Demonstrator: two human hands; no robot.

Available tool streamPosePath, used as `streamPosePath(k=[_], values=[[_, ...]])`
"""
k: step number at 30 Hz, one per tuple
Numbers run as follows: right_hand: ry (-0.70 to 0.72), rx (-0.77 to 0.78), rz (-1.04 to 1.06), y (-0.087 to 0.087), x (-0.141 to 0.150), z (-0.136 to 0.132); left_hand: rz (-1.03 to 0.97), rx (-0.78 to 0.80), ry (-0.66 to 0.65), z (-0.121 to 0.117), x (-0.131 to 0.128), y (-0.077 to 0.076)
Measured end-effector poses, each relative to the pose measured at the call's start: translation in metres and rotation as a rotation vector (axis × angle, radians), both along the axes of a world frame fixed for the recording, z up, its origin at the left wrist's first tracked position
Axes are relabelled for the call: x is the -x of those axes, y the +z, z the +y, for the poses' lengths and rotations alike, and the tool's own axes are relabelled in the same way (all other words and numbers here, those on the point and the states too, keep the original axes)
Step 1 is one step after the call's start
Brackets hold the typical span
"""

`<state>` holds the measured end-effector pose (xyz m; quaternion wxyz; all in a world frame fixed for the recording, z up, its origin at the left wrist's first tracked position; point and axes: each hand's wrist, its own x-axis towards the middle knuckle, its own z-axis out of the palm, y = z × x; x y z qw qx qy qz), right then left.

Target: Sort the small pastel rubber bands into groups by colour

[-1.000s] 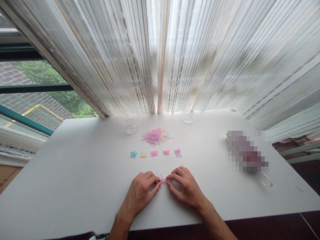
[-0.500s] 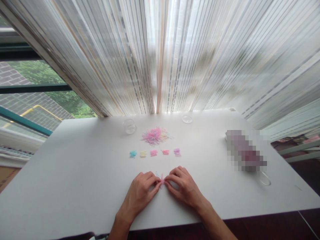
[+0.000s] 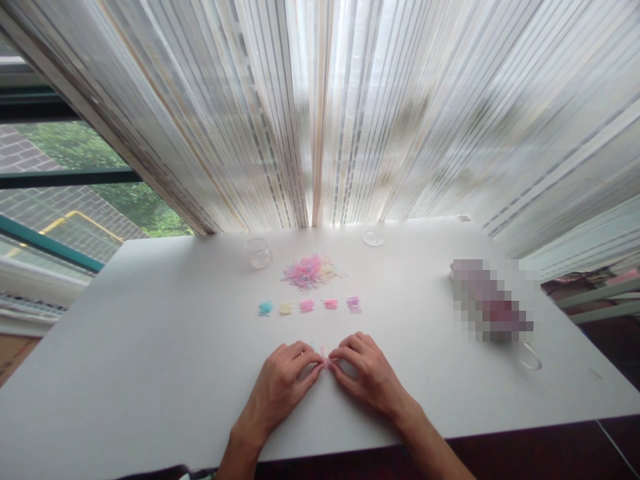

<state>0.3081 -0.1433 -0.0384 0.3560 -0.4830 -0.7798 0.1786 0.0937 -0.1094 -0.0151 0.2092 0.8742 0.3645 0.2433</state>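
Note:
My left hand (image 3: 285,375) and my right hand (image 3: 369,373) meet fingertip to fingertip near the front of the white table. Between them is a small bunch of thin pink rubber bands (image 3: 324,353), with a bluish strand sticking out on the left. Both hands pinch at this bunch with thumb and forefinger; the fingers hide much of it. Beyond the hands runs a row of small sorted heaps: blue (image 3: 265,309), yellow (image 3: 286,309), pink (image 3: 307,306), coral (image 3: 331,304) and purple (image 3: 354,305). Behind the row lies a larger mixed pile of rubber bands (image 3: 307,272).
A clear round container (image 3: 258,253) stands at the back left of the white table (image 3: 125,347). A clear lid (image 3: 373,238) lies at the back right. On the right is a blurred-out purplish object (image 3: 490,300) with a loop. Striped curtains (image 3: 320,113) hang behind the table.
My left fingertips have shifted slightly right, closer to the right ones, and less of the pink bunch shows. My right hand has hardly moved.

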Motion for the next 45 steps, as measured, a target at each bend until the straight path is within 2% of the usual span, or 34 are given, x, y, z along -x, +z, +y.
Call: streamPosePath(k=[10, 20, 33, 45], values=[[-0.002, -0.016, 0.023, -0.0008, -0.0008, 0.0005, -0.116, 0.033, -0.042, -0.0003, -0.0002, -0.0009], [0.018, 0.004, 0.044, -0.0022, -0.0017, 0.0006, -0.079, 0.046, 0.006, 0.0004, -0.0014, -0.0011], [-0.017, -0.016, 0.103, -0.0027, -0.0023, 0.0009, -0.059, -0.013, 0.053, 0.0009, -0.0012, -0.0031], [-0.002, -0.016, 0.127, -0.0016, -0.0025, 0.0003, -0.076, -0.005, 0.056, 0.0011, -0.0031, -0.0034]])
